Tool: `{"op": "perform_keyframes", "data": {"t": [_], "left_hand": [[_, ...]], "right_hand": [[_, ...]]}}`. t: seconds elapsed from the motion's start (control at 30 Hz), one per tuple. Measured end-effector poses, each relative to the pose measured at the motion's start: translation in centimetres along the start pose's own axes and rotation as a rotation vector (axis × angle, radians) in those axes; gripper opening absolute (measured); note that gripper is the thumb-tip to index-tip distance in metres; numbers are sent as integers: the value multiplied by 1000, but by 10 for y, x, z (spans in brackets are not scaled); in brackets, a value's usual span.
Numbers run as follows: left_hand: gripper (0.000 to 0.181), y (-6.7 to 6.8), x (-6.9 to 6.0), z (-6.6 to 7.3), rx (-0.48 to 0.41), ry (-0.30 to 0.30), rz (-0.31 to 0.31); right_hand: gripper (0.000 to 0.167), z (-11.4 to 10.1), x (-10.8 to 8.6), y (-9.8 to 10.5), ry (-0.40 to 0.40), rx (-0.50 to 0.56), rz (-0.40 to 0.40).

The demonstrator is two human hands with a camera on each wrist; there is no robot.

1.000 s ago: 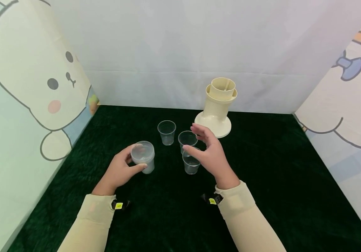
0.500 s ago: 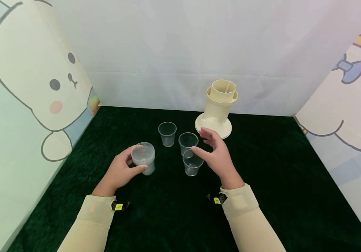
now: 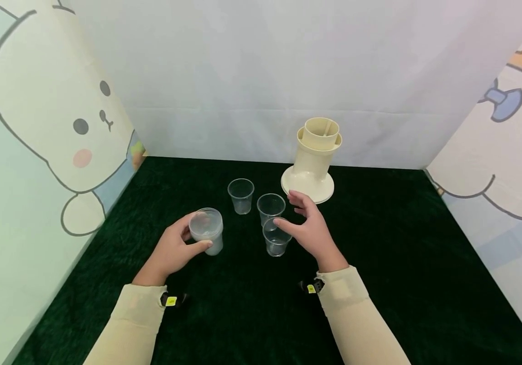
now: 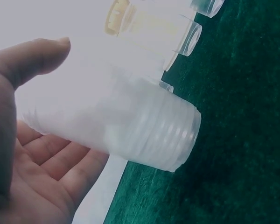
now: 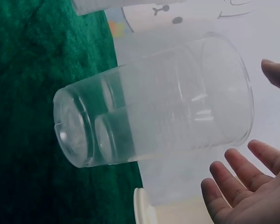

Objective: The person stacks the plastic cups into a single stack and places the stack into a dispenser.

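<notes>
A stack of clear plastic cups [image 3: 211, 235] stands upright on the dark green cloth. My left hand [image 3: 175, 251] holds it from the left, thumb across the near side and fingers behind; the left wrist view shows the nested cups' ridges [image 4: 172, 135]. To the right are three single clear cups: a front cup [image 3: 276, 243], a middle cup [image 3: 267, 205] close behind it, and a far cup [image 3: 241, 196]. My right hand [image 3: 311, 228] hovers around the right side of the front cup, fingers spread. In the right wrist view a gap shows between its fingertips and that cup's rim [image 5: 249, 102].
A cream cylindrical stand [image 3: 312, 162] with a round base and nested tubes at its top rises behind the cups, right of centre. White fabric [image 3: 243, 76] hangs at the back. Panels with cartoon figures [image 3: 92, 126] flank the table.
My right hand has shifted slightly right, its thumb drawing back across the front cup. The left hand stays at the stack, and the cups keep their places while the head view tilts a little.
</notes>
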State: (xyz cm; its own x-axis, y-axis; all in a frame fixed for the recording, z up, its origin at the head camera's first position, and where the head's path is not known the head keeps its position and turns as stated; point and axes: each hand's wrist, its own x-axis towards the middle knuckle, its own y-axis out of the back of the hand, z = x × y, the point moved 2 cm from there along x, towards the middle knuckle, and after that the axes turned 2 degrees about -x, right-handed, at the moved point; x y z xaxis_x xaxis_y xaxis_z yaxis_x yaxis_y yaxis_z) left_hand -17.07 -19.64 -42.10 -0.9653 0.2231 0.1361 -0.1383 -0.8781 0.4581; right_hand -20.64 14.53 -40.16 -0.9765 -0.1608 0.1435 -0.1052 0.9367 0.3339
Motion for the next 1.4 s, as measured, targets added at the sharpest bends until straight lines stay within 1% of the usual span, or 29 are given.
{"op": "perform_keyframes", "data": {"t": [0.37,0.57,0.7,0.8,0.9,0.97,1.07,1.23,1.3,1.4], "left_hand": [[68,0,1,-3,-1,12,-2],[70,1,0,-4,0,28,-1],[70,1,0,-4,7,27,-1],[70,1,1,-3,7,22,-3],[70,0,2,-3,12,29,-2],[71,0,2,-2,15,35,-2],[71,1,2,-1,16,42,-2],[71,2,2,1,16,35,-1],[71,1,2,0,18,34,0],[71,0,1,-1,14,34,-2]], "right_hand": [[85,5,1,-2,-1,0,-45],[87,11,3,-6,-15,-24,-103],[89,15,3,-6,-37,-49,-119],[94,15,3,-5,-62,-65,-136],[101,13,2,-2,-86,-84,-175],[103,11,2,1,-98,-103,-199],[98,9,3,4,-111,-139,-216],[76,8,2,4,-124,-154,-239],[72,9,1,3,-116,-146,-262],[71,12,0,3,-107,-133,-299]]}}
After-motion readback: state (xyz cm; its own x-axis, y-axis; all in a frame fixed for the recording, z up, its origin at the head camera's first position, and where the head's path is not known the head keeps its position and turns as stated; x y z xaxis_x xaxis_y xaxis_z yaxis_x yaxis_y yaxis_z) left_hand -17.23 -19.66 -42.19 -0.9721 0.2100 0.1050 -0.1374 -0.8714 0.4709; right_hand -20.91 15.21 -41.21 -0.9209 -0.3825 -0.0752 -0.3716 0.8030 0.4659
